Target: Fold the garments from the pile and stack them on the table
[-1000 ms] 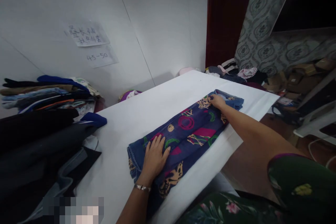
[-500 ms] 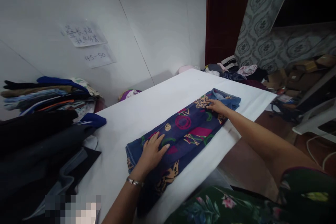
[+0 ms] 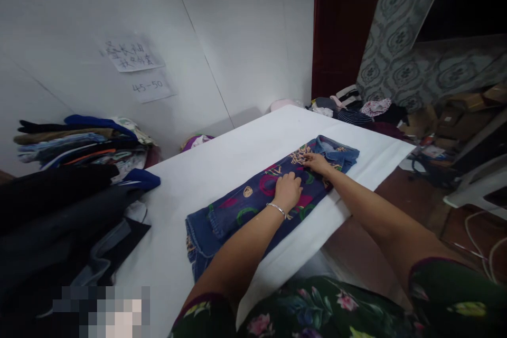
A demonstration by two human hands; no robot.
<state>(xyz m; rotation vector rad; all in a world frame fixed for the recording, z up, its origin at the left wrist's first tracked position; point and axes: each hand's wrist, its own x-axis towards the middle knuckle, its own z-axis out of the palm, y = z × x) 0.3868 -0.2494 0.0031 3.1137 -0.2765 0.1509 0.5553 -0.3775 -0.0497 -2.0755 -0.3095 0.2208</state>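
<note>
A folded garment (image 3: 241, 206) lies lengthwise on the white table, with denim at both ends and a dark blue printed panel between. The print shows magenta, green and tan shapes. Its denim collar end (image 3: 336, 150) points to the far right. My left hand (image 3: 288, 190), with a bracelet at the wrist, rests palm down on the middle of the panel, fingers slightly bent and a little apart. Close to the collar, my right hand (image 3: 316, 162) has its thumb and fingertips drawn together on the cloth by the tan print. My left forearm covers the garment's near part.
The white table (image 3: 237, 153) stands against a pale wall with two handwritten papers (image 3: 134, 58). Stacked clothes (image 3: 87, 137) and dark garments (image 3: 59, 211) crowd the left. Clothes (image 3: 352, 111) heap beyond the far edge. Boxes (image 3: 451, 121) and a white plastic stool (image 3: 479, 190) are right.
My left hand has moved right and away from me, from the garment's left end to its middle. My right hand has shifted slightly left, its fingers now drawn closer together.
</note>
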